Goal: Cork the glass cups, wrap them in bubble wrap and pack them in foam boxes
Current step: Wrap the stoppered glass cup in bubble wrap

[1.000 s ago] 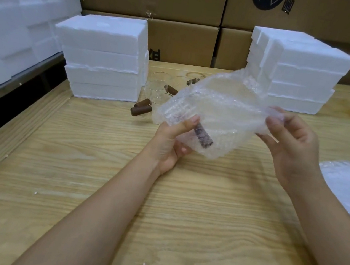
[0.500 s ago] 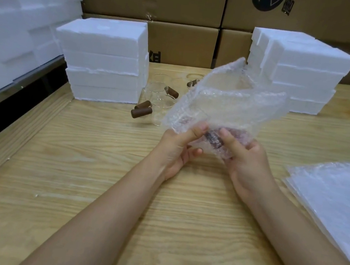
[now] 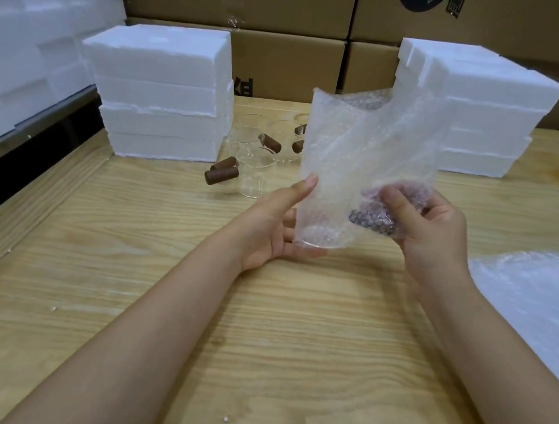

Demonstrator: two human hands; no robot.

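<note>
Wooden table (image 3: 252, 335) lay beneath the bubble wrap bundle (image 3: 351, 157), which was held just above it. Cardboard boxes (image 3: 285, 64) rose behind the bundle. Foam boxes stood stacked to its rear left (image 3: 158, 92) and rear right (image 3: 485, 108). A pile of bubble wrap sheets (image 3: 539, 305) lay to its right. Inside the bundle sat a glass cup (image 3: 322, 232), its cork (image 3: 373, 220) on the right. The left hand (image 3: 269, 224) gripped the bundle's lower left, thumb on the wrap, fingers curled beneath. The right hand (image 3: 426, 237) pinched the wrap over the cork. Bare cups (image 3: 252, 164) and loose corks (image 3: 221, 176) sat left of the bundle.
</note>
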